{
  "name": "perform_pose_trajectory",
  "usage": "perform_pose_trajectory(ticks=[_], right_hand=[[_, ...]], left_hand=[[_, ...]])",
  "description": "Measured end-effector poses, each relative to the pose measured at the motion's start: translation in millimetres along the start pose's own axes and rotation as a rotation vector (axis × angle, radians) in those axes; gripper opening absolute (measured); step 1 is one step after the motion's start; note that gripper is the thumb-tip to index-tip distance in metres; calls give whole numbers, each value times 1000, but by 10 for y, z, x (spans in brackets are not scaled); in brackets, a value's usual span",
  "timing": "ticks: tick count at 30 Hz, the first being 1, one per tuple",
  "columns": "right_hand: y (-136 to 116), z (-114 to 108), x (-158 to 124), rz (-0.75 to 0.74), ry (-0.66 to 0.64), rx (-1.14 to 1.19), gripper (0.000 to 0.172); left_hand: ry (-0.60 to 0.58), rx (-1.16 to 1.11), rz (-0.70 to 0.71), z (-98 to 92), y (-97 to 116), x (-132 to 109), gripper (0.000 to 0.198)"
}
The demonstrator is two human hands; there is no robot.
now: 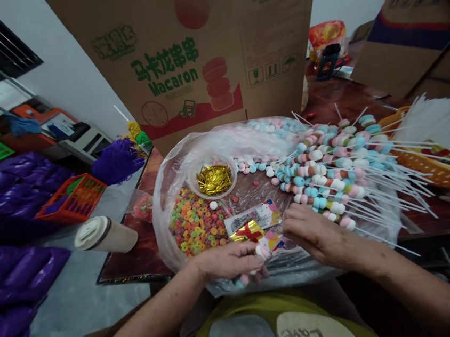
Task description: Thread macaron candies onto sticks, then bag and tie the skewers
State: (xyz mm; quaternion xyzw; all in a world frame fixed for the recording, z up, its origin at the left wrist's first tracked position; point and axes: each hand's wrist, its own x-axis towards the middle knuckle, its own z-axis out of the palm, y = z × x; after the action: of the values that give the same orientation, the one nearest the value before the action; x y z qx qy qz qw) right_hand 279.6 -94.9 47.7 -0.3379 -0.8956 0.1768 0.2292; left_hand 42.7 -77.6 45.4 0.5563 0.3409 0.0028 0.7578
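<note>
My left hand is closed around a marshmallow skewer, its pink, white and blue pieces showing above and below the fingers. Just beyond it lie a gold packet with a red bow print and a printed card. My right hand has its fingers curled together at the right of the colourful label; whatever is pinched there is hidden. To its right, many finished-looking skewers lie piled with white sticks pointing right. Colourful ring-shaped cereal spreads at the left, below a clear tub of gold twist ties.
A large cardboard box stands behind the clear plastic sheet. An orange basket holds white sticks at the right. A lidded cup stands at the left table edge. Purple bags lie beyond it.
</note>
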Motion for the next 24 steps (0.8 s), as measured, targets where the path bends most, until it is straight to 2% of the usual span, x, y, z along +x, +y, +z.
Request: perform_pose_trajectory(ticks=[2, 5, 7, 8, 11, 12, 15, 17, 19, 21, 24], right_hand=[[-34, 31, 58, -21, -43, -29, 20], [-58, 152, 121, -47, -104, 10, 23], [-46, 222, 134, -46, -90, 82, 23], [-37, 249, 133, -13, -41, 119, 23], [-46, 351, 106, 264, 185, 282, 23], [-70, 406, 94, 362, 213, 381, 23], [-204, 625, 71, 527, 93, 745, 25], [-304, 756, 82, 567, 43, 851, 28], [-364, 820, 122, 526, 101, 706, 28], [-364, 801, 185, 372, 194, 373, 26], [-281, 642, 290, 200, 390, -139, 26]], left_hand=[[42, -60, -48, 127, -122, 3, 36], [168, -131, -84, 317, -236, 43, 38], [245, -152, -104, 384, -240, 52, 37], [297, -161, -112, 396, -228, 52, 37], [473, -180, -90, 373, -194, 48, 37], [505, -155, -52, 356, -192, 47, 36], [524, 64, 117, 299, -201, 27, 30], [447, 174, 136, 267, -197, -5, 27], [306, 136, 55, 245, -183, -31, 24], [194, 4, -22, 238, -171, -27, 25], [189, -163, -96, 246, -176, 32, 27]])
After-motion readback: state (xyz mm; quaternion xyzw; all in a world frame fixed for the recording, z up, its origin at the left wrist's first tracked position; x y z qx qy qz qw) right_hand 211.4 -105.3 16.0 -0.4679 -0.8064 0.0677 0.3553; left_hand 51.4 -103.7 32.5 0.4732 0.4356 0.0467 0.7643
